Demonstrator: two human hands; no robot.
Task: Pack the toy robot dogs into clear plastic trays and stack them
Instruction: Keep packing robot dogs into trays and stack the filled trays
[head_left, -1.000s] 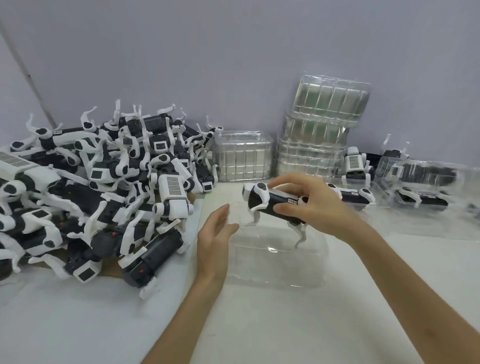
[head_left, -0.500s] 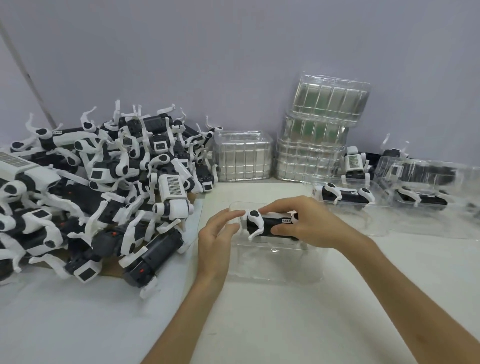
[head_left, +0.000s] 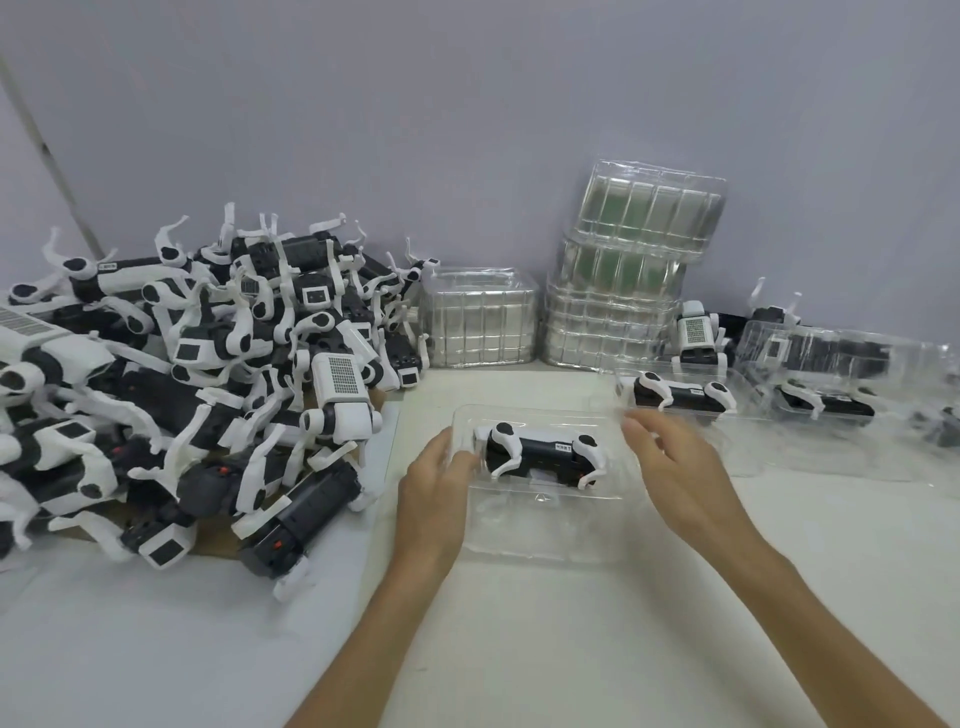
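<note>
A black-and-white toy robot dog (head_left: 545, 454) lies on its side inside a clear plastic tray (head_left: 540, 535) at the table's middle. My left hand (head_left: 434, 480) touches the tray's left end with relaxed fingers. My right hand (head_left: 680, 467) hovers at the tray's right end, fingers loosely spread and blurred, holding nothing. A big heap of loose toy dogs (head_left: 197, 395) fills the left side. More packed trays (head_left: 685, 400) with dogs inside sit at the right.
Stacks of empty clear trays (head_left: 639, 265) stand against the back wall, a shorter stack (head_left: 478, 317) beside them. Another dog (head_left: 696, 332) stands upright behind the packed trays. A light sheet (head_left: 156, 639) covers the table's left front.
My right hand lowered the dog into the tray and let go of it, then drew back to the right. My left hand shifted onto the tray's left end.
</note>
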